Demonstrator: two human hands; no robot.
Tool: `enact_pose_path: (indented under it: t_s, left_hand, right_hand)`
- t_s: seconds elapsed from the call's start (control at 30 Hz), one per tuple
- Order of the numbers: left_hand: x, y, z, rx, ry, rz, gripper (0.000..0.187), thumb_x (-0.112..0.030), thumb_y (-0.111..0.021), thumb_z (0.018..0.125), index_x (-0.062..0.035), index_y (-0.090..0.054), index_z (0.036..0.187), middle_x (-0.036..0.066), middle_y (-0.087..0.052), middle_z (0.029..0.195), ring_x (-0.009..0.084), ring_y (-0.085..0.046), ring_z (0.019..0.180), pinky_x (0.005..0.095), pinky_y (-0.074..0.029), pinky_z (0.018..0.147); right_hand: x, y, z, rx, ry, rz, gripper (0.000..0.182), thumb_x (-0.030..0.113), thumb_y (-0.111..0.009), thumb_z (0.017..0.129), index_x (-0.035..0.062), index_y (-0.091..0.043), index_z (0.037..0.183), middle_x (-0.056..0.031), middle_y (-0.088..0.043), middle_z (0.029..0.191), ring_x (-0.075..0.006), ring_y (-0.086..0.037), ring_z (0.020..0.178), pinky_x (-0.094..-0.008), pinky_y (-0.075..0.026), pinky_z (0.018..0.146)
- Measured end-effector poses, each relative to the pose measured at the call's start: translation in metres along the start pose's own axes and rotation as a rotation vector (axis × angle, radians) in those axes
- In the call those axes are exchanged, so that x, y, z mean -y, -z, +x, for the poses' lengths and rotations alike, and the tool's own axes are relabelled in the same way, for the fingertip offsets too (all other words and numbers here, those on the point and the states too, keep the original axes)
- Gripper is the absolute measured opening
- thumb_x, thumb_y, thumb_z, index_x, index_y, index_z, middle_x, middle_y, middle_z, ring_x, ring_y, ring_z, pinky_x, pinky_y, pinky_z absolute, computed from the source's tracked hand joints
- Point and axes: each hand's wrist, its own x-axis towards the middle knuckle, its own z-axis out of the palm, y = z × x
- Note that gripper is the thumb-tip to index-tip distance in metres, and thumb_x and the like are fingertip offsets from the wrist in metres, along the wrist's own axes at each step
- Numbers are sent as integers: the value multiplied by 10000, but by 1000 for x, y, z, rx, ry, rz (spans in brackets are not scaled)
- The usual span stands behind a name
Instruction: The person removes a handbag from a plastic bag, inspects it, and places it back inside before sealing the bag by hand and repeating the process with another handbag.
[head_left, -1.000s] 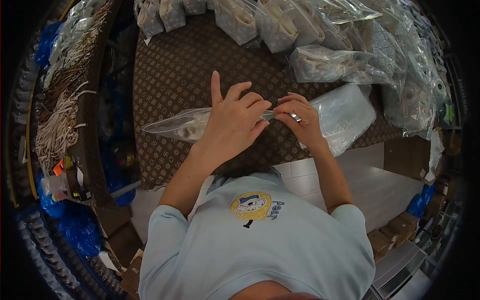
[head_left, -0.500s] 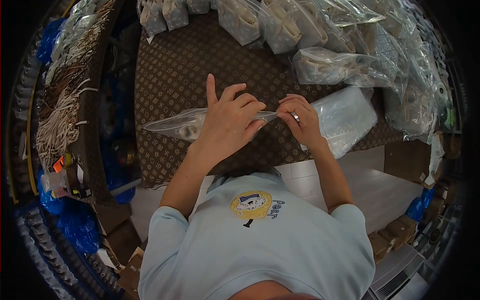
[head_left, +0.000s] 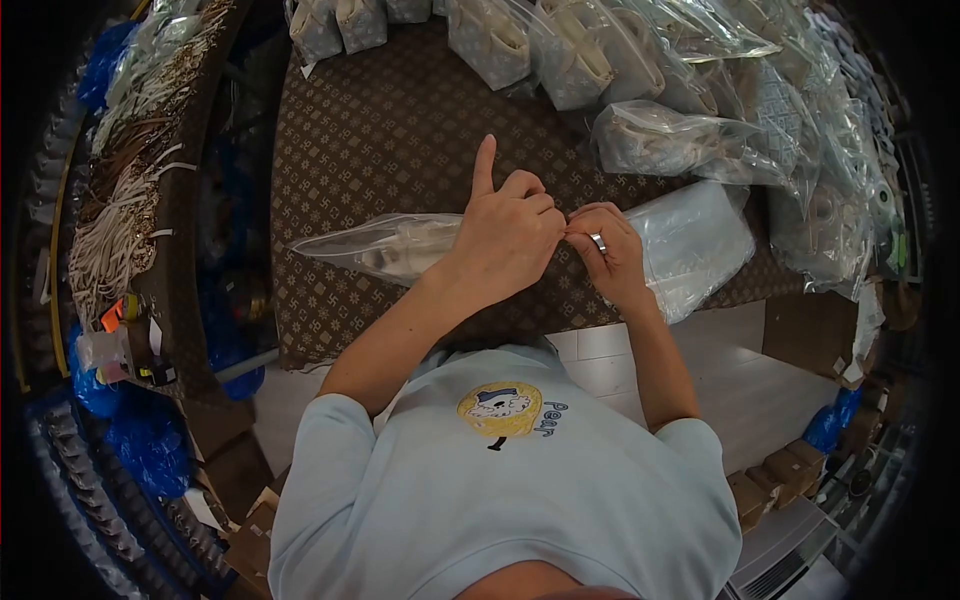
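Observation:
A clear plastic bag (head_left: pixel 345 245) with a pale item inside lies across the brown patterned table (head_left: pixel 400 130). My left hand (head_left: pixel 510 235) covers its right part, fingers pinched on the bag's edge and index finger pointing up. My right hand (head_left: pixel 610 250), with a ring on one finger, pinches the bag's right end, close against the left fingertips. Beside my right hand rests a stack of flat clear plastic bags (head_left: pixel 700 245).
Handbags in clear plastic (head_left: pixel 575 60) line the table's far side. A bagged one (head_left: pixel 660 140) lies nearer. At left, straps (head_left: pixel 115 230) hang over a rack, with blue plastic bags (head_left: pixel 150 450) below. Cardboard boxes (head_left: pixel 780 475) stand on the floor at right.
My left hand has slid right along the bag's edge until its fingertips meet my right hand. My right hand has barely moved.

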Motion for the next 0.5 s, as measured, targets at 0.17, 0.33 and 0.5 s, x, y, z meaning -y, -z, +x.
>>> enact_pose_path:
  t_s: [0.17, 0.33, 0.5]
  left_hand:
    - [2, 1, -7, 18, -29, 32, 45, -140, -689, 734, -132, -648, 716, -25, -597, 738, 171, -558, 952, 599, -89, 1100]
    - [7, 10, -19, -32, -19, -19, 71, -121, -620, 727, -80, -631, 669, 10, -593, 717, 198, -558, 914, 633, -81, 1085]
    - [4, 5, -18, -20, -18, 56, 57, -139, -678, 739, -137, -625, 719, -33, -581, 775, 172, -543, 960, 594, -82, 1101]
  right_hand:
    - [5, -2, -3, -1, -5, -18, 113, 37, -683, 769, 37, -573, 796, -84, -615, 764, -262, -588, 772, -324, -481, 656]
    - [9, -1, -7, 62, -73, -13, 87, 33, -676, 766, 32, -598, 805, -71, -628, 808, -262, -591, 840, -330, -479, 743]
    - [13, -5, 4, 77, -2, -41, 119, 51, -724, 723, 37, -631, 796, -74, -648, 779, -267, -609, 796, -325, -495, 669]
